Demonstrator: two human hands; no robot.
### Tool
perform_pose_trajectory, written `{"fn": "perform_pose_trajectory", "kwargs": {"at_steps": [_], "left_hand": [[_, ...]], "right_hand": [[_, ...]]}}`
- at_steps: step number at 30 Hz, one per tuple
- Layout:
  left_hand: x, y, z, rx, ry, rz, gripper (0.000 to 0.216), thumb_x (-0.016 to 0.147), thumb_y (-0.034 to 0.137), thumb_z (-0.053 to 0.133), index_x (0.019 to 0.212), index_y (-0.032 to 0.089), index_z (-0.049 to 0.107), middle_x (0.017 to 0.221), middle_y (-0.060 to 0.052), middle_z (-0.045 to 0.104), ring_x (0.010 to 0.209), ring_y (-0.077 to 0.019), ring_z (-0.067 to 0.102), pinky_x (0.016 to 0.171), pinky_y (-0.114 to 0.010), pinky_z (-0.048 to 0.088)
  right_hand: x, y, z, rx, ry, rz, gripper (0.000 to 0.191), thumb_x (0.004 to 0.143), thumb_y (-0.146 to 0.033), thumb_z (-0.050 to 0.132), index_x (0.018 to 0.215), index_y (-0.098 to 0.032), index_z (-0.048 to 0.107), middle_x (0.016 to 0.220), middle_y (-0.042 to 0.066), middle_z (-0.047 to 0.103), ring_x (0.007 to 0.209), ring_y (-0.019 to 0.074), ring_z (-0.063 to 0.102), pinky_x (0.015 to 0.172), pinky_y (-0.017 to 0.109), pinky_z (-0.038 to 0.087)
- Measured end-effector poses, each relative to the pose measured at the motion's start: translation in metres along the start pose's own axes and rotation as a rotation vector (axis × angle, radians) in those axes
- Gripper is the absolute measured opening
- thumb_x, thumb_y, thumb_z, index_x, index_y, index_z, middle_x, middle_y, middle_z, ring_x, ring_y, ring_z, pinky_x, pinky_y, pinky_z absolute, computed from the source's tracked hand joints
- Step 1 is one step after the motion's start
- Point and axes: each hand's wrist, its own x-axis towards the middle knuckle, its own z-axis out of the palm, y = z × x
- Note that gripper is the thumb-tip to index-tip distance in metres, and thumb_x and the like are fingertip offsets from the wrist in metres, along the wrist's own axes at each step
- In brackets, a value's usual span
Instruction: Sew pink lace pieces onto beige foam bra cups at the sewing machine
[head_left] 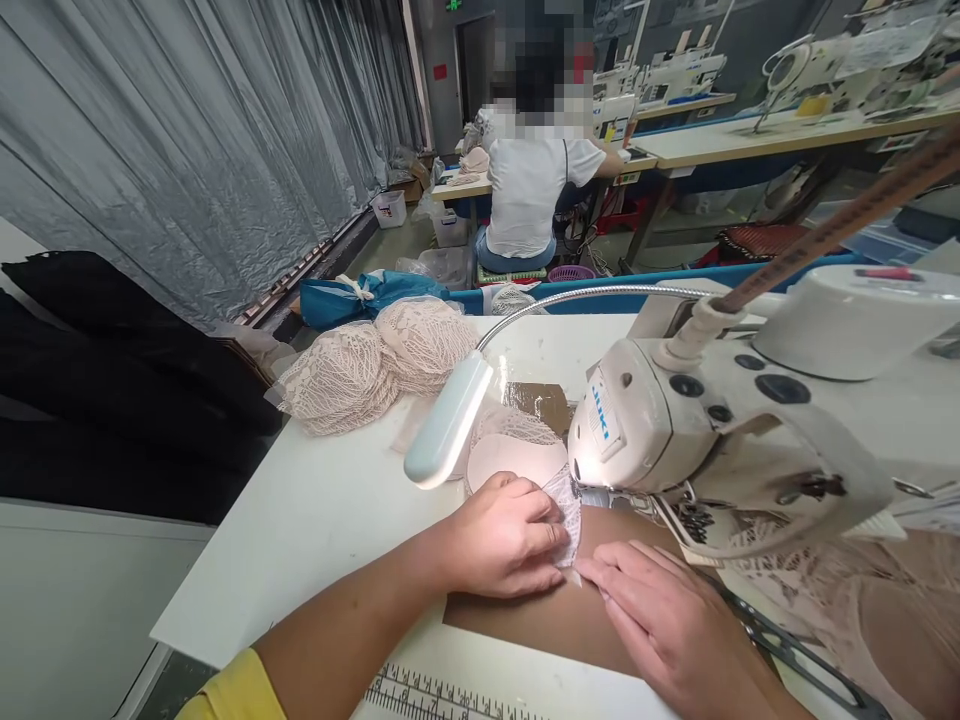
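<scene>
My left hand [504, 535] lies curled on a small piece of white lace [564, 508], pinching its edge just in front of the needle area of a white sewing machine [720, 430]. My right hand [667, 615] rests beside it with its fingers laid flat on the brown board [540, 615], fingertips touching the lace's lower corner. A beige padded cup [510, 458] lies behind my left hand, under the machine's gooseneck lamp [448, 420].
A heap of beige lace cups [375, 365] sits at the white table's [315, 510] far left. Black cloth [112, 370] lies to the left. A ruler strip [442, 695] runs along the near edge. Another person in a white shirt [529, 190] sits at a further station.
</scene>
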Motion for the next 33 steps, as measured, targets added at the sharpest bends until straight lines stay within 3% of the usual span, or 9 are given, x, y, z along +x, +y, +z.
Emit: {"fn": "perform_pose_trajectory", "kwargs": {"at_steps": [5, 10, 15, 25, 33], "left_hand": [[0.0041, 0.0038, 0.0026, 0.014, -0.041, -0.092, 0.025, 0.095, 0.031, 0.046, 0.083, 0.017, 0.063, 0.081, -0.004, 0.062, 0.081, -0.0169, 0.053, 0.077, -0.032, 0.039], [0.0047, 0.0038, -0.0012, -0.061, -0.056, -0.153, 0.017, 0.093, 0.026, 0.048, 0.087, 0.016, 0.060, 0.083, -0.004, 0.064, 0.082, -0.0167, 0.055, 0.080, -0.029, 0.040], [0.0040, 0.0029, 0.0003, -0.066, -0.065, -0.139, 0.019, 0.091, 0.035, 0.053, 0.090, 0.018, 0.062, 0.085, -0.004, 0.064, 0.084, -0.0175, 0.057, 0.082, -0.030, 0.040], [0.0038, 0.0016, 0.0010, -0.031, -0.066, -0.123, 0.020, 0.092, 0.029, 0.050, 0.080, 0.016, 0.060, 0.079, -0.004, 0.063, 0.080, -0.0168, 0.056, 0.077, -0.029, 0.038], [-0.0013, -0.0037, 0.0016, -0.085, -0.070, -0.057, 0.017, 0.091, 0.031, 0.054, 0.100, 0.021, 0.065, 0.090, -0.003, 0.065, 0.087, -0.0165, 0.058, 0.083, -0.031, 0.038]], "right_hand": [[0.0060, -0.0047, -0.0037, 0.010, 0.039, -0.015, 0.031, 0.085, -0.006, 0.038, 0.095, -0.021, 0.064, 0.076, 0.003, 0.064, 0.064, 0.0158, 0.057, 0.057, 0.028, 0.039], [0.0072, -0.0052, -0.0033, 0.006, 0.074, 0.008, 0.031, 0.087, -0.007, 0.036, 0.091, -0.021, 0.063, 0.080, 0.004, 0.066, 0.062, 0.0146, 0.056, 0.055, 0.028, 0.038], [0.0067, -0.0057, -0.0027, -0.009, 0.104, -0.014, 0.030, 0.087, -0.006, 0.037, 0.092, -0.020, 0.064, 0.079, 0.005, 0.066, 0.063, 0.0149, 0.058, 0.055, 0.028, 0.039], [0.0052, -0.0035, -0.0023, -0.015, 0.087, -0.012, 0.031, 0.088, -0.009, 0.037, 0.096, -0.020, 0.065, 0.082, 0.006, 0.067, 0.066, 0.0147, 0.060, 0.055, 0.027, 0.040], [0.0023, -0.0024, -0.0001, -0.015, -0.043, 0.000, 0.032, 0.088, -0.009, 0.037, 0.100, -0.023, 0.063, 0.074, 0.002, 0.059, 0.066, 0.0157, 0.052, 0.059, 0.028, 0.036]]}}
